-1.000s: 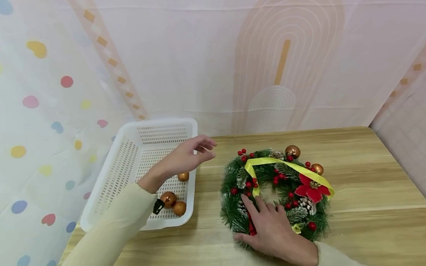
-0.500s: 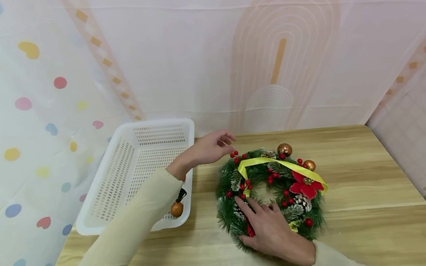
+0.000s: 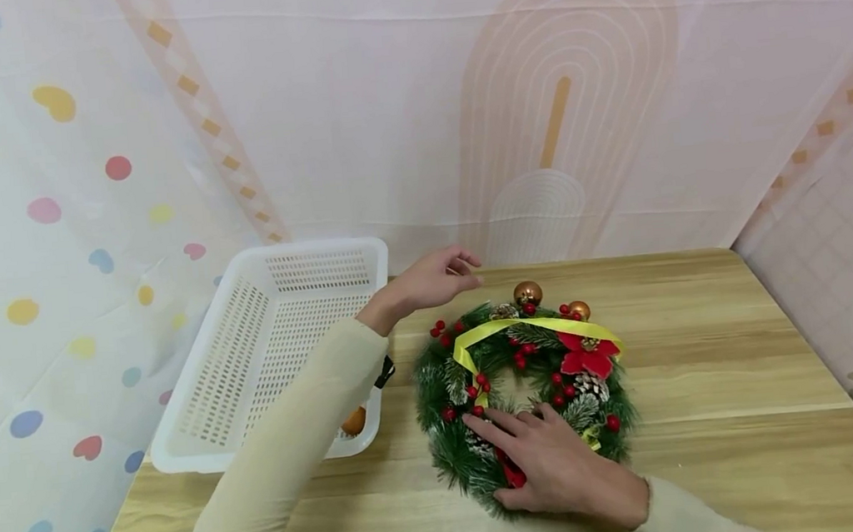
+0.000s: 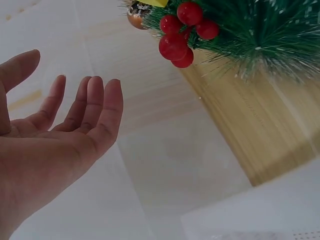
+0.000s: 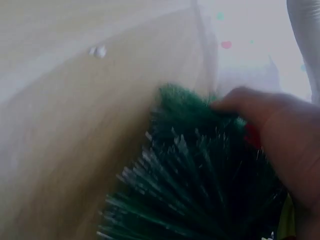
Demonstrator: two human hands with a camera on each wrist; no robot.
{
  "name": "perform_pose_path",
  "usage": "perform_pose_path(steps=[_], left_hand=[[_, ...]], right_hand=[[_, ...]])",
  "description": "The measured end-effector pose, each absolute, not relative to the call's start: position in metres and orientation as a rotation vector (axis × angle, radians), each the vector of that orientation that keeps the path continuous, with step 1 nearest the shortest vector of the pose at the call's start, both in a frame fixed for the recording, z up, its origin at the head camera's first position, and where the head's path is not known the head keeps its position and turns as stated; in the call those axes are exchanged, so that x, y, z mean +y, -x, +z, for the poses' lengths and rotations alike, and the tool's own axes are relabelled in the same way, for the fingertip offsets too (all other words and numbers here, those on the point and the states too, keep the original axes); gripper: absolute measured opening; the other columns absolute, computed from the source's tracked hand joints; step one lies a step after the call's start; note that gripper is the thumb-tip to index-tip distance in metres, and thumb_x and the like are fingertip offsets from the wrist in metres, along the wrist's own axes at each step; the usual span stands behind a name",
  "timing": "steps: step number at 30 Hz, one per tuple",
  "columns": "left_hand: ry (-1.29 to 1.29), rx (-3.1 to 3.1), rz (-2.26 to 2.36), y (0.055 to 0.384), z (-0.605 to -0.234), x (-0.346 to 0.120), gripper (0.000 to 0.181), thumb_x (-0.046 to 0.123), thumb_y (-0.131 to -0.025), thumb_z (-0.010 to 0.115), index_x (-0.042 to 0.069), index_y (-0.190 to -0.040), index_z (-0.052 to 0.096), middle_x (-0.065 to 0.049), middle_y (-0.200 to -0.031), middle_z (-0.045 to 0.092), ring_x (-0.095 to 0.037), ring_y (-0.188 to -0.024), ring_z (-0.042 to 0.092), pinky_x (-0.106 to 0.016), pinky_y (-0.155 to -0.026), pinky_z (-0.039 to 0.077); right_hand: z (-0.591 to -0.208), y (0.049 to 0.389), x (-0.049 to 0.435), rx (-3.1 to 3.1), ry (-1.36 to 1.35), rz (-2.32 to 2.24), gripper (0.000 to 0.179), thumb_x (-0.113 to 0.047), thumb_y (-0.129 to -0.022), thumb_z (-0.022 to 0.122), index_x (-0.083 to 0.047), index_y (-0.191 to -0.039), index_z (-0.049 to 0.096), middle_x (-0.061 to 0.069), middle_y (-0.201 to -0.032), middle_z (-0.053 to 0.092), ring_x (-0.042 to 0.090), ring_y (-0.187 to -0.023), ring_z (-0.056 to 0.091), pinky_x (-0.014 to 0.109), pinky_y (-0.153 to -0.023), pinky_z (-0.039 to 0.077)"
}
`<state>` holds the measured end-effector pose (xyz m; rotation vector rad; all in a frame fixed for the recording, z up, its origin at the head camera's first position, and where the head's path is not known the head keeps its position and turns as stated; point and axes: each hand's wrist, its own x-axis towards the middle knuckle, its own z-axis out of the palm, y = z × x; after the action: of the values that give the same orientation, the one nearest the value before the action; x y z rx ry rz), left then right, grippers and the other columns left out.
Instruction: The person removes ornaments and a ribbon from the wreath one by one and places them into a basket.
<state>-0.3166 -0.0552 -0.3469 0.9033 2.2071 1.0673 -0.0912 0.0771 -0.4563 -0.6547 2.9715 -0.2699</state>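
Note:
A green Christmas wreath (image 3: 447, 431) lies on the wooden table, with red berries, pine cones, a red poinsettia (image 3: 590, 359) and a yellow ribbon (image 3: 536, 322). Two copper baubles (image 3: 527, 293) sit at its far edge. My right hand (image 3: 555, 465) grips the wreath's near side, thumb on the outer edge and fingers reaching into the centre hole. The right wrist view shows the thumb against blurred green needles. My left hand (image 3: 435, 280) hovers beyond the wreath's far left side, fingers loosely bent and holding nothing. In the left wrist view, red berries (image 4: 172, 46) are apart from it.
A white perforated basket (image 3: 320, 247) stands on the table to the left, partly covered by my left sleeve (image 3: 310, 409). An orange-brown bauble (image 3: 353, 421) shows in its near right corner. Patterned cloth hangs behind and at both sides.
The wreath has turned counterclockwise under my right hand, its far-edge baubles moving left. My left hand has moved right and away, from above the basket to beyond the wreath.

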Motion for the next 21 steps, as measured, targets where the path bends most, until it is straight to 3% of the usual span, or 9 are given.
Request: perform_pose_path(steps=[4, 11, 21], left_hand=[[-0.874, 2.201, 1.061, 0.321, -0.351, -0.050, 0.032, 0.026, -0.100, 0.059, 0.014, -0.130, 0.054, -0.010, -0.128, 0.057, -0.027, -0.117, 0.055, -0.044, -0.096, 0.047], [-0.840, 2.193, 1.026, 0.324, -0.360, -0.042, 0.035, 0.030, -0.099, 0.059, 0.015, -0.131, 0.053, -0.012, -0.133, 0.055, -0.029, -0.123, 0.053, -0.045, -0.101, 0.046], [-0.811, 2.172, 0.981, 0.331, -0.370, -0.036, 0.038, 0.029, -0.100, 0.058, 0.013, -0.134, 0.051, -0.014, -0.141, 0.049, -0.031, -0.128, 0.050, -0.046, -0.102, 0.045]], right_hand=[[-0.455, 0.090, 0.083, 2.941, 0.725, -0.245, 0.091, -0.060, -0.085, 0.067, -0.034, -0.158, 0.019, 0.004, -0.149, 0.049, 0.027, -0.125, 0.056, 0.058, -0.098, 0.042], [-0.455, 0.087, 0.094, 2.954, 0.874, -0.173, 0.092, -0.061, -0.086, 0.065, -0.034, -0.159, 0.016, 0.001, -0.150, 0.048, 0.022, -0.116, 0.060, 0.049, -0.094, 0.045], [-0.454, 0.087, 0.110, 2.937, 1.070, -0.201, 0.093, -0.055, -0.083, 0.070, -0.034, -0.158, 0.021, -0.004, -0.149, 0.049, 0.019, -0.114, 0.060, 0.050, -0.095, 0.046]])
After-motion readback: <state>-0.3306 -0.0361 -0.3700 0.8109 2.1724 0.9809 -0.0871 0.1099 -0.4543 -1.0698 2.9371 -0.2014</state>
